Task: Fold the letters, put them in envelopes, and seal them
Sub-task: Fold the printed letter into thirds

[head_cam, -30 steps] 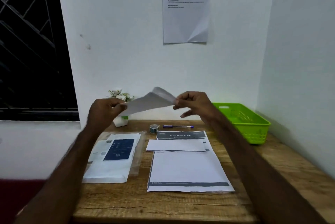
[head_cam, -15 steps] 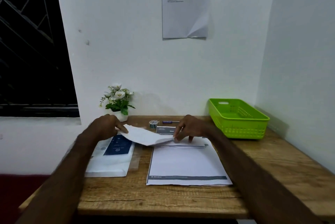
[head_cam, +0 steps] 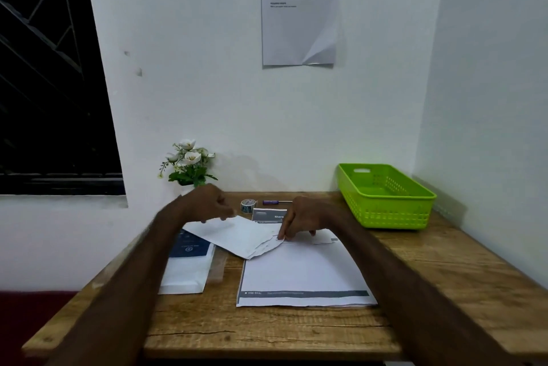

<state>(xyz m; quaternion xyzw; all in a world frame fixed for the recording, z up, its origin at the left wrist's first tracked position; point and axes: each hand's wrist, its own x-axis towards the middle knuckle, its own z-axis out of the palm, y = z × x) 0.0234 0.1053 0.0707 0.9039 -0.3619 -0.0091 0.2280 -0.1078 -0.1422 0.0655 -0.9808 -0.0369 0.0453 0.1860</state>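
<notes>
A folded white letter [head_cam: 241, 236] lies tilted across the middle of the wooden table [head_cam: 267, 333], its right end overlapping the top of a stack of printed letters [head_cam: 302, 273] and its left end reaching over a pile of white envelopes [head_cam: 186, 272]. The right hand [head_cam: 302, 217] pinches the letter's right corner with curled fingertips, where the layered edges fan apart. The left hand [head_cam: 209, 202] is blurred at the letter's upper left edge; its fingers curl toward the paper, but whether they actually grip it cannot be told.

The pile of envelopes sits left of the stack, with a dark blue printed card [head_cam: 189, 248] on top and a clear plastic sleeve [head_cam: 218, 269] along its right side. How many sheets or envelopes each pile holds cannot be counted.

One green plastic basket [head_cam: 385, 205] with perforated walls stands at the table's far right corner; nothing shows inside it. Near the back edge lie one small roll of tape [head_cam: 248, 205] and one purple pen [head_cam: 275, 202], side by side. One pot of white flowers [head_cam: 188, 164] stands at the far left against the wall.

The white wall [head_cam: 237, 83] carries one printed sheet [head_cam: 299, 6] with a curled lower corner. A dark barred window [head_cam: 44, 83] fills the left side.
</notes>
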